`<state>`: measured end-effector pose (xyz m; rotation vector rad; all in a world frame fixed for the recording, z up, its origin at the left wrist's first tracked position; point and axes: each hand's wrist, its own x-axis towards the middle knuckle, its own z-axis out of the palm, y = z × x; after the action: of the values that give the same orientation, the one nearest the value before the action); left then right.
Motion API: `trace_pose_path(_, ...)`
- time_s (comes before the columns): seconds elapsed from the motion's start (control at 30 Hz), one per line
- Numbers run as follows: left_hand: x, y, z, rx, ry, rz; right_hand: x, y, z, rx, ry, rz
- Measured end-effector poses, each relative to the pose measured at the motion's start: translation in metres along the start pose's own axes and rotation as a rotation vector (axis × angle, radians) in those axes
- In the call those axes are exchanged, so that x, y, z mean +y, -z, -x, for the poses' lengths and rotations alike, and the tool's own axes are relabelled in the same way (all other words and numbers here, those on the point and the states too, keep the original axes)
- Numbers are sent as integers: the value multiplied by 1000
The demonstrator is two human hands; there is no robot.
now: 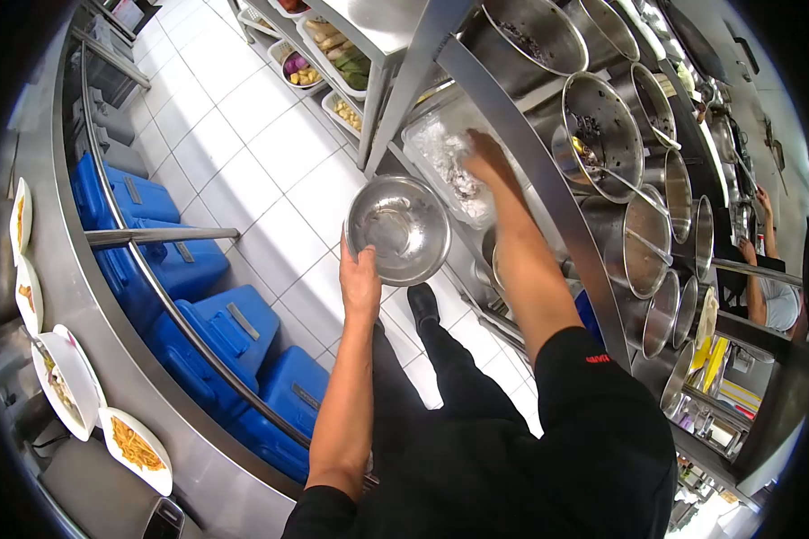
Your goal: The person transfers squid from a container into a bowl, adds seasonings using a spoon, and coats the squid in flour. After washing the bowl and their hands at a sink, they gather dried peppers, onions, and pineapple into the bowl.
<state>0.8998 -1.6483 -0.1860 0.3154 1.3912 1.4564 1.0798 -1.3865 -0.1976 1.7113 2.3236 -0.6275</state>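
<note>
Metal bowl (397,232) at centre of frame, opening facing the camera. Left hand (360,280) at its lower-left edge: thumb laid over the rim, fingers (343,251) curled against the outer left side, so the rim is pinched between them.

Right hand (487,160), upper centre, is reaching into a clear plastic container (420,133) of white, clumpy material (463,180). Fingers point down at the contents; motion blur, so cannot tell whether they are spread or pressed together, or whether they grip any of the material. Container sits just beyond the bowl, up and to the right of it; right hand is well apart from the bowl.

Surroundings: steel pots (627,135) with dark residue, upper right; blue bins (243,332), left; curved metal table (198,467) along left edge, carrying a white plate (155,479) of food strips. Another person (780,301) at far right, arms extended.
</note>
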Motion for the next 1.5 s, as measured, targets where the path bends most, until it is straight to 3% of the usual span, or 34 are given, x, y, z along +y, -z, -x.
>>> trace_pose_path(0.03,0,-1,0,1,-18,15,9,8,5,-5,36,47)
trace_pose_path(0.07,0,0,-2,1,4,-5,12,13,4,-273,9,195)
trace_pose_path(0.17,4,-1,-4,0,22,-29,-1,-1,18,-184,-178,-12)
trace_pose_path(0.2,6,-3,-5,0,-10,-13,15,-37,1,-169,-114,-77)
trace_pose_path(0.3,8,0,-3,16,0,-15,-4,-23,-8,-121,-166,-158)
trace_pose_path(0.43,1,3,-2,10,15,9,11,1,-8,208,-32,36)
trace_pose_path(0.53,-1,3,-2,8,7,-15,54,0,-20,102,121,78)
trace_pose_path(0.6,1,2,2,2,-14,1,79,-51,-46,90,26,-411)
trace_pose_path(0.67,3,3,0,-2,-32,12,63,-63,-48,98,-94,-492)
trace_pose_path(0.73,0,5,-1,-12,-28,25,5,-43,-17,122,-248,-154)
trace_pose_path(0.87,-3,5,1,16,-53,33,6,12,-1,174,-34,37)
trace_pose_path(0.93,-6,3,0,35,-69,23,50,-3,-18,558,206,160)
trace_pose_path(1.03,-3,3,-1,-3,-24,-62,60,-2,-25,745,239,26)
trace_pose_path(1.07,-1,4,-5,5,-27,-80,59,1,-24,589,164,-325)
trace_pose_path(1.13,-2,4,-1,15,1,-120,53,-2,-11,322,122,-575)
trace_pose_path(1.23,-4,7,-1,3,-28,-43,51,-13,-31,95,296,-295)
trace_pose_path(1.3,-4,8,-1,27,-62,7,16,-26,-16,63,102,-186)
trace_pose_path(1.37,-4,5,4,39,-62,34,-6,-73,-17,171,-291,-96)
trace_pose_path(1.5,-4,8,9,58,-57,33,-10,-16,1,23,-260,-306)
